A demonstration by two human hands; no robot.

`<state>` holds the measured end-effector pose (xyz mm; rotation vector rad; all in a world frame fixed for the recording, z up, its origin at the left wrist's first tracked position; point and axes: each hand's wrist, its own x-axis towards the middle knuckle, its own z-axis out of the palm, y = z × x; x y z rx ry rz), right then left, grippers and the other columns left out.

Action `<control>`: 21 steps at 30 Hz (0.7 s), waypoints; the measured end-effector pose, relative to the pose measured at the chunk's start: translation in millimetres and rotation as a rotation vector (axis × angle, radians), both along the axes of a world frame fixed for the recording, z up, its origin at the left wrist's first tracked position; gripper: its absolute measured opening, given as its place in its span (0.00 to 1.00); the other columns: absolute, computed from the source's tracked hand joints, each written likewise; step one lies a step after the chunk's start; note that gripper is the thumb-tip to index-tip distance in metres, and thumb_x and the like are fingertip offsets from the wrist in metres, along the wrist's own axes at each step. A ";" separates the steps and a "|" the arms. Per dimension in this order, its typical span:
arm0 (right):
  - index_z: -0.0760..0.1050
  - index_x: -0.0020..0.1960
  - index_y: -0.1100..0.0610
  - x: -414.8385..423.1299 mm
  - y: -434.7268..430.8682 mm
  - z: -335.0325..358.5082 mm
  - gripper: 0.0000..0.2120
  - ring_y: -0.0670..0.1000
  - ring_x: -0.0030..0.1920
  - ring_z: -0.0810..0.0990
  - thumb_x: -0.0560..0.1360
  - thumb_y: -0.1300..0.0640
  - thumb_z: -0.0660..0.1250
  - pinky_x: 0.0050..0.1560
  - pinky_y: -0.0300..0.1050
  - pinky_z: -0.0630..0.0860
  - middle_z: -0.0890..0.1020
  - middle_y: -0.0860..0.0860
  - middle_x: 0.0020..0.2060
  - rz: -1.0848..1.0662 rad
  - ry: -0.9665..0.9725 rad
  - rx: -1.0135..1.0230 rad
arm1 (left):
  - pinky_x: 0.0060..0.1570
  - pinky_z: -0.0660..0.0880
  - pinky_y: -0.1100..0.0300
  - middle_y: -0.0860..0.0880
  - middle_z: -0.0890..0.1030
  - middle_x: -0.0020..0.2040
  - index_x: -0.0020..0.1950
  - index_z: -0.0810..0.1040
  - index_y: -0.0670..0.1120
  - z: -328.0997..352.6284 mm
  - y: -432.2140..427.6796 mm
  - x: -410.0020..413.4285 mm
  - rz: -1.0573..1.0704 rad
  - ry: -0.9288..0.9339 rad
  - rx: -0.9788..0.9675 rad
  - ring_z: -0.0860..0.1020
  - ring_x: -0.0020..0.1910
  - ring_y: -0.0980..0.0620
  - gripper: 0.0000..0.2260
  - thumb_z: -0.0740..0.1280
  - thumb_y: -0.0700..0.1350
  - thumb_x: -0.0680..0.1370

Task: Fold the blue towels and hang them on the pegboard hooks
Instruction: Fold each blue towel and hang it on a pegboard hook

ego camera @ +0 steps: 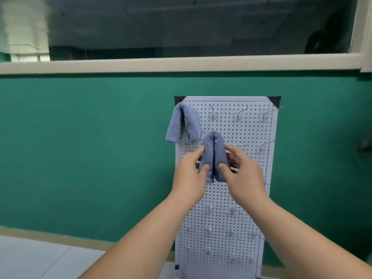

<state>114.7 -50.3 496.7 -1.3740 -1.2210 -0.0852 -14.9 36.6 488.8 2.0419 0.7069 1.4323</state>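
Note:
A white pegboard [249, 170] with several metal hooks stands against a green wall. One folded blue towel [184, 123] hangs draped over the top-left hook. A second folded blue towel [213, 156] is draped in front of the board's second row, its two halves hanging down side by side. My left hand [189, 176] pinches its left half and my right hand [243, 174] pinches its right half, thumbs on the front. The hook under this towel is hidden by the cloth.
Bare hooks [238, 114] run along the top row and further hooks [231, 211] sit lower on the board. A window ledge [181, 64] runs above the green wall [90, 148]. Pale floor [40, 258] shows at the bottom left.

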 end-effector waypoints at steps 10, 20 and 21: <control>0.79 0.66 0.43 24.6 49.9 118.9 0.18 0.40 0.50 0.82 0.80 0.60 0.66 0.53 0.38 0.76 0.84 0.38 0.51 -0.205 -0.114 0.168 | 0.47 0.70 0.69 0.55 0.78 0.53 0.64 0.82 0.49 123.9 42.0 15.7 0.192 -0.088 0.256 0.77 0.51 0.53 0.16 0.63 0.35 0.81; 0.80 0.62 0.44 60.0 108.0 123.2 0.17 0.54 0.49 0.83 0.79 0.61 0.63 0.48 0.49 0.81 0.86 0.46 0.50 -0.341 -0.146 -0.040 | 0.43 0.73 0.59 0.43 0.81 0.49 0.56 0.81 0.41 137.6 87.4 63.2 0.332 0.177 0.172 0.74 0.44 0.45 0.10 0.63 0.33 0.79; 0.79 0.62 0.44 62.9 112.0 118.3 0.17 0.54 0.48 0.82 0.79 0.61 0.62 0.45 0.48 0.79 0.86 0.47 0.50 -0.351 -0.159 -0.071 | 0.47 0.75 0.55 0.42 0.82 0.53 0.59 0.81 0.42 134.5 88.5 67.5 0.358 0.202 0.180 0.76 0.47 0.43 0.11 0.64 0.33 0.79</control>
